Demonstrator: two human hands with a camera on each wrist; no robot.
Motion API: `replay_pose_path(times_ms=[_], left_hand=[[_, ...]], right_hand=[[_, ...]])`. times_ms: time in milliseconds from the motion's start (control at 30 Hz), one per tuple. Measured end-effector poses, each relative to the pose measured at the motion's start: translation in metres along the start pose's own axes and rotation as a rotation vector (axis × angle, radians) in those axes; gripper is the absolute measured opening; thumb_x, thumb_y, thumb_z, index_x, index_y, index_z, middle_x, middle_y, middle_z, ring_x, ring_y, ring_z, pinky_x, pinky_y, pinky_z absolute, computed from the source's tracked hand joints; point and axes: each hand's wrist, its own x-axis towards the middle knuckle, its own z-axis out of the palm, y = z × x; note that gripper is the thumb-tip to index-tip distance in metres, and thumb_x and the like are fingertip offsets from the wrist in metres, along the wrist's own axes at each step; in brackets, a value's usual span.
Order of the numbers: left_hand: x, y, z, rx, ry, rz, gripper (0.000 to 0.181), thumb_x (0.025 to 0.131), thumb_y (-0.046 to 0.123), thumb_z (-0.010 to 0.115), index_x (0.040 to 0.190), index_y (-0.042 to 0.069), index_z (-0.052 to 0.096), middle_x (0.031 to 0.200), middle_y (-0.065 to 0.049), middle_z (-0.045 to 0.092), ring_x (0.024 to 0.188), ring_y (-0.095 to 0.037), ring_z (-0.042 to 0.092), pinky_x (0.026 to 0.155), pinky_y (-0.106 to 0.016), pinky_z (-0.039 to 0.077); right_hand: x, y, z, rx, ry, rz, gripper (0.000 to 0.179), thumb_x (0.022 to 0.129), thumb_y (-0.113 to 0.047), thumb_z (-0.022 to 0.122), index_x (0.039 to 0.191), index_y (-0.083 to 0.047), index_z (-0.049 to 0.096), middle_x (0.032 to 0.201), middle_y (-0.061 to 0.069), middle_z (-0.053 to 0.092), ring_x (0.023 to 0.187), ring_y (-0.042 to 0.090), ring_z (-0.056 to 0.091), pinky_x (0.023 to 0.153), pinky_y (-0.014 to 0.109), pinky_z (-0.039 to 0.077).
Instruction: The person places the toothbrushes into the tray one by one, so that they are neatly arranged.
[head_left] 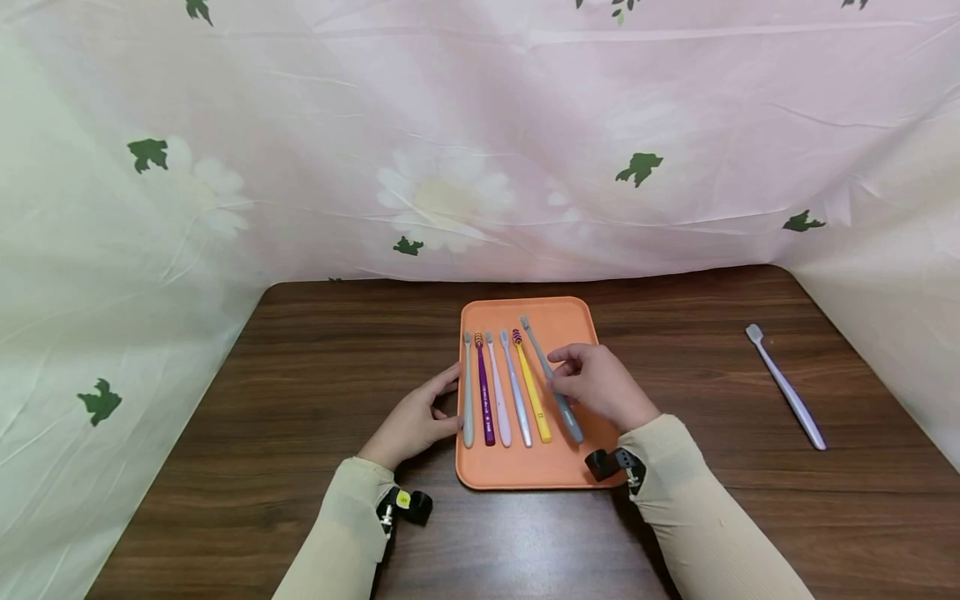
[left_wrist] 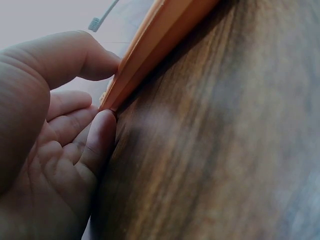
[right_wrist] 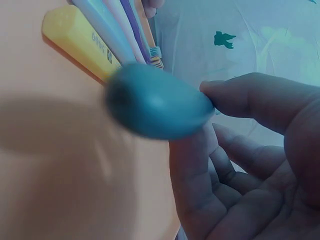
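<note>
My right hand (head_left: pixel 603 385) pinches a grey toothbrush (head_left: pixel 566 415) between thumb and fingers over the right part of an orange tray (head_left: pixel 517 477). The brush slants, head pointing to the far side; in the right wrist view its rounded handle end (right_wrist: pixel 155 102) looms large and blurred. To its left lie several toothbrushes side by side, among them a yellow one (head_left: pixel 535 398), a light blue one (head_left: pixel 517 400) and a dark purple one (head_left: pixel 485 404). At the tray's left edge rests my left hand (head_left: pixel 412 421), thumb and fingertips touching the rim (left_wrist: pixel 137 57).
Another toothbrush (head_left: pixel 787 392), with a pale lilac handle, lies on the dark wooden table (head_left: pixel 345 333) at the far right. A floral cloth (head_left: pixel 480 150) hangs behind the table and along its sides. Small cameras (head_left: pixel 411 506) are strapped to both wrists.
</note>
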Motion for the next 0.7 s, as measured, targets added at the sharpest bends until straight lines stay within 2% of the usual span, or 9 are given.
replay_pose_path(times_ms=[167,433,700], left_hand=[[0.0001,-0.0006,0.0001,-0.006,0.0,-0.003,0.076,0.082,0.02,0.071,0.146,0.023,0.03,0.134,-0.001,0.049,0.077,-0.011,0.06,0.07,-0.027,0.051],[0.0006,-0.001,0.0002,0.0,0.005,-0.005,0.076,0.082,0.021,0.071,0.146,0.023,0.031,0.135,-0.001,0.049,0.079,-0.011,0.06,0.07,-0.026,0.051],[0.0002,-0.0003,-0.0001,-0.004,0.009,-0.006,0.076,0.082,0.022,0.072,0.146,0.023,0.031,0.136,0.0,0.048,0.085,-0.01,0.059,0.071,-0.026,0.051]], right_hand=[[0.0002,0.0003,-0.0012,-0.023,0.002,-0.015,0.031,0.083,-0.012,0.067,0.113,-0.005,0.06,0.088,0.008,0.062,0.07,0.019,0.057,0.062,0.031,0.05],[-0.0008,0.0005,-0.0009,-0.015,-0.012,0.005,0.031,0.084,-0.013,0.067,0.113,-0.004,0.06,0.089,0.009,0.062,0.074,0.019,0.057,0.065,0.03,0.05],[0.0022,0.0014,0.0002,-0.016,-0.002,0.018,0.028,0.083,-0.012,0.068,0.109,-0.006,0.062,0.088,0.009,0.062,0.071,0.02,0.058,0.063,0.03,0.051]])
